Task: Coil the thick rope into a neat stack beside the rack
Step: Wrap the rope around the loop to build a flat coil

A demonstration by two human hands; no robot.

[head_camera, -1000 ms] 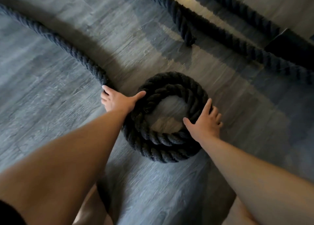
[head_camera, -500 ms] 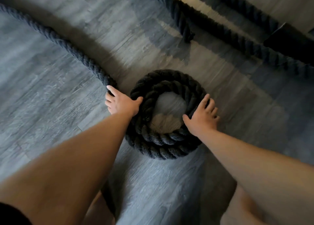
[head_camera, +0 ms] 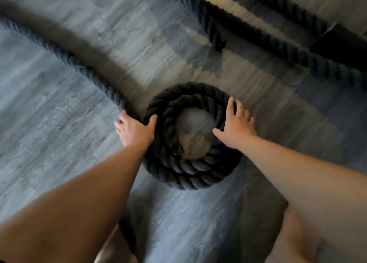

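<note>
We've both palms flat, fingers spread, left hand (head_camera: 135,130) & right hand (head_camera: 236,126) gripping nothing, steadying the coil (head_camera: 190,163); w/ uneven push it could topple.

No readable text, labels, brands, numbers or signs anywhere in view. The dark rope coil (head_camera: 190,143) carries no tag or marking. The grey plank floor (head_camera: 59,123) around the coil shows only wood grain. Frame is motion-blurred; fine print, if any, unresolvable.
</note>
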